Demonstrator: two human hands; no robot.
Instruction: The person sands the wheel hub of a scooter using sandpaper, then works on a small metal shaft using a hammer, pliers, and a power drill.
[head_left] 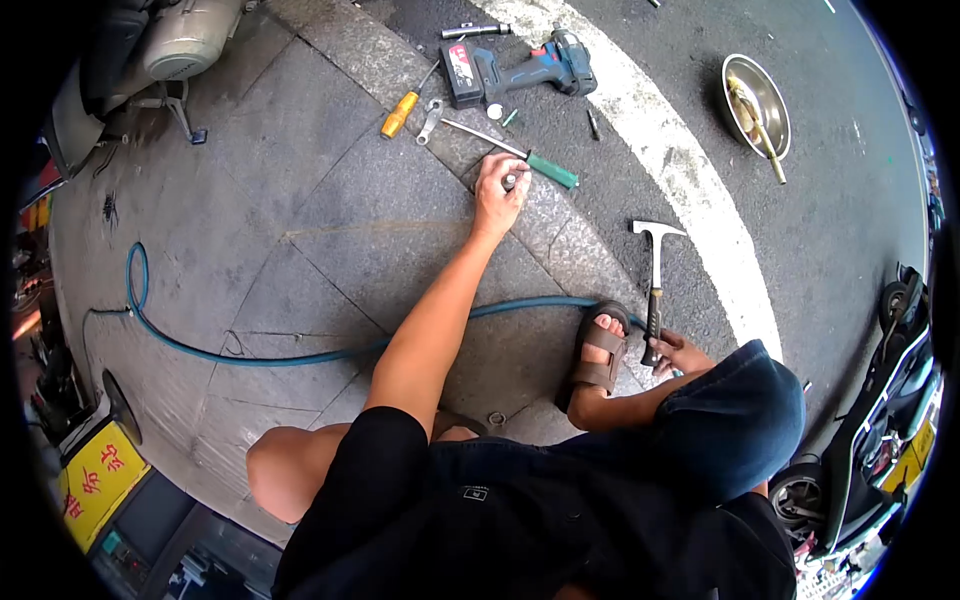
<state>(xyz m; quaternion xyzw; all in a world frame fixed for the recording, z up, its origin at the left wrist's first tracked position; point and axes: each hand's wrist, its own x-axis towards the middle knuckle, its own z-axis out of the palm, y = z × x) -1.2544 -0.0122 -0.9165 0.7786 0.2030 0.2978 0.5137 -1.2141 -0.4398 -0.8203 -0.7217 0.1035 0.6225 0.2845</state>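
My left hand point(497, 200) is low over the paving, its fingers closed around a small metal cylinder point(510, 182) with its round end showing. Just beyond those fingers lies a screwdriver with a green handle point(552, 171). My right hand point(678, 354), beside my sandalled foot, grips the lower handle of a hammer point(655, 265); its metal head points away from me. Past my left hand are a small wrench point(430, 122), an orange-handled screwdriver point(400, 115) and a blue-and-black cordless power tool point(530, 72) with its battery.
A blue hose point(280, 361) runs across the paving and passes by my sandal point(597, 355). A metal bowl point(783, 105) holding a brush-like tool stands at the upper right. A motorbike point(185, 45) is at upper left, a scooter point(860, 400) at right. A yellow sign point(105, 480) stands lower left.
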